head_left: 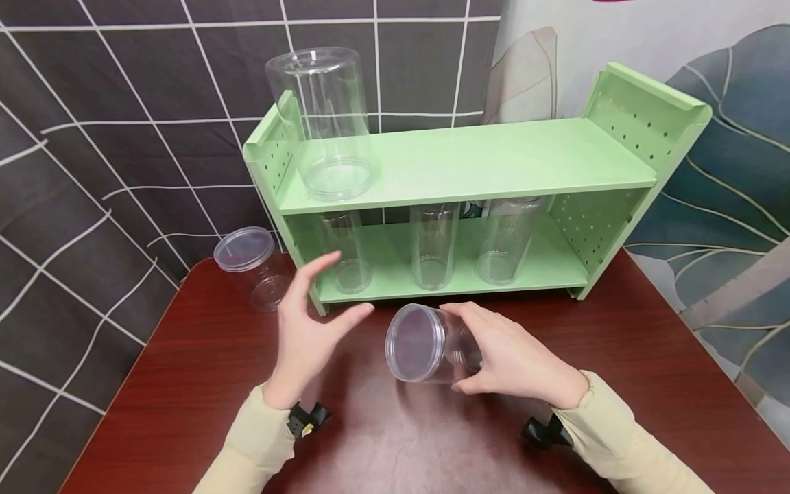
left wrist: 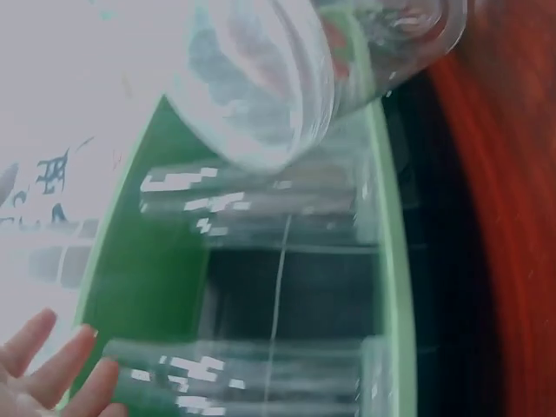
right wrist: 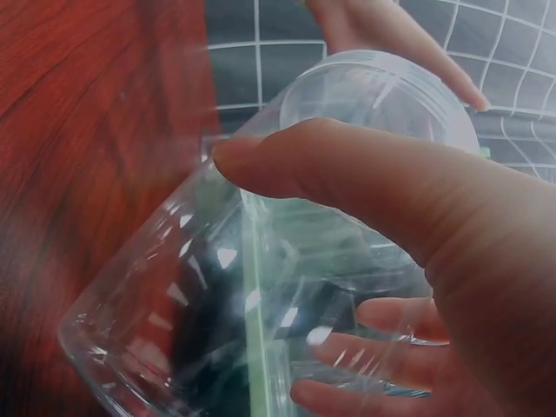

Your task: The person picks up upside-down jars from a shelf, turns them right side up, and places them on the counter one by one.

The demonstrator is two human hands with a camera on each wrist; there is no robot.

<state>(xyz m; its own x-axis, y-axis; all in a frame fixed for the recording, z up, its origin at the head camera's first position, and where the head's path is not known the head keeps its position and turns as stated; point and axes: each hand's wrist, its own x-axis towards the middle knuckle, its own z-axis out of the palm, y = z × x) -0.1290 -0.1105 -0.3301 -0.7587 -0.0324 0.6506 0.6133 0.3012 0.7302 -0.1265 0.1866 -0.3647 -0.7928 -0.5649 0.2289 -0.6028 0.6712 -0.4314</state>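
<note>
Head view: a cylindrical jar of clear plastic [head_left: 447,346] lay tilted on its side over the glossy red-brown tabletop [head_left: 395,446], in front of the shelf, its frosted round lid [head_left: 412,343] facing left. The right hand [head_left: 515,357] was clamped round the jar's body, thumb on one side, fingers on the other; right wrist view showed those fingers through the transparent wall, which carried sharp highlights. The left hand [head_left: 308,336] stood apart from it, near the lid, thumb and forefinger spread in a wide C.

Shelf: pale green two-tier rack [head_left: 494,158], smooth boards, end panels pierced with small round holes. Upper board, left end: large clear cylinder [head_left: 327,123], upright, the dark wall visible through it. Lower board: three slim clear jars, left [head_left: 352,257], middle [head_left: 434,247] and right [head_left: 509,240], all upright. Left of the rack I noted a frosted-lidded clear jar [head_left: 247,257] on the tabletop.

Behind: dark grey wall covering [head_left: 154,68] with white grid lines, wavy at lower left. Left wrist view was blurred.
</note>
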